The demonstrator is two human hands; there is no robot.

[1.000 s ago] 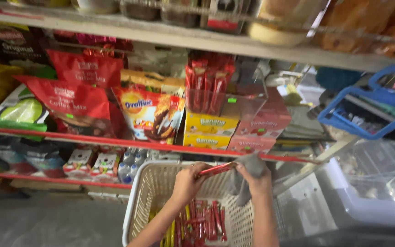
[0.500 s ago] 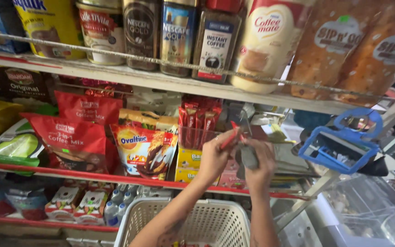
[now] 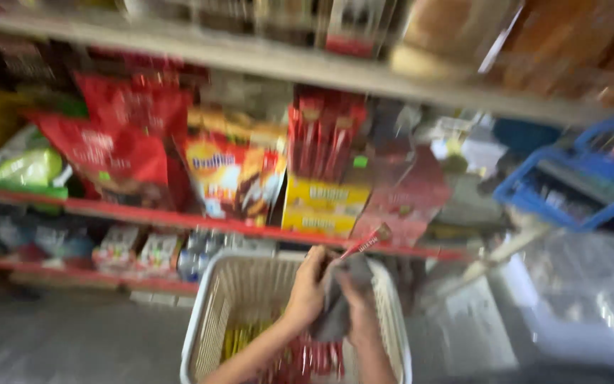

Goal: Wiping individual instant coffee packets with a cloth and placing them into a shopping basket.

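- While the whole view is smeared by motion, both bare hands show together above the far rim of a cream plastic basket (image 3: 211,316), in front of a stocked shop shelf.
- The left hand (image 3: 308,284) has its fingers curled shut around the lower end of a thin red stick sachet (image 3: 365,240), which slants up and to the right from the fingertips.
- The right hand (image 3: 359,307) sits just beside the left, touching it; its fingers are closed on a crumpled grey cloth (image 3: 335,313) that hangs down between the two hands into the basket.
- The sachet is in the air over the basket's far edge, level with the red shelf edge (image 3: 179,217) behind it and not touching the shelf.
- Inside the basket lie more red stick sachets (image 3: 307,359) and some yellow ones (image 3: 239,340), partly hidden by the forearms.
- On the shelf straight behind the hands stands a yellow display box (image 3: 325,206) with upright red sticks (image 3: 325,139) in it.
- Left of the box are an orange pouch (image 3: 232,174) and red bags (image 3: 119,142).
- To the right, a blue basket (image 3: 570,181) sits tilted.
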